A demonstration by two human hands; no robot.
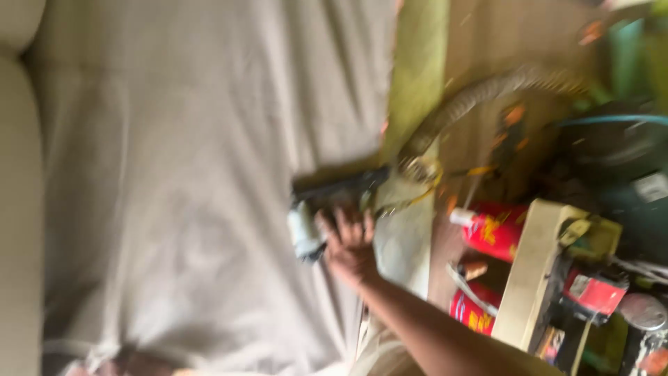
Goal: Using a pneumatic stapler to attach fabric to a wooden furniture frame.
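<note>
The picture is blurred by motion. My right hand (pixel 350 245) reaches in from the lower right, fingers spread, over a grey cloth-covered surface (pixel 181 174). Its fingertips are at a dark elongated tool (pixel 339 185) lying at the cloth's right edge. A small white and grey object (pixel 305 233) sits just left of the hand, touching or nearly touching the thumb side. I cannot tell whether the fingers grip either thing. My left hand is out of view.
A ribbed grey hose (pixel 480 94) curves from the tool toward the upper right. Two red spray cans (pixel 495 230) (pixel 472 311) lie beside a pale wooden board (pixel 532 275). Cluttered tools and a dark round device (pixel 612 143) fill the right. A beige cushion (pixel 17 209) borders the left.
</note>
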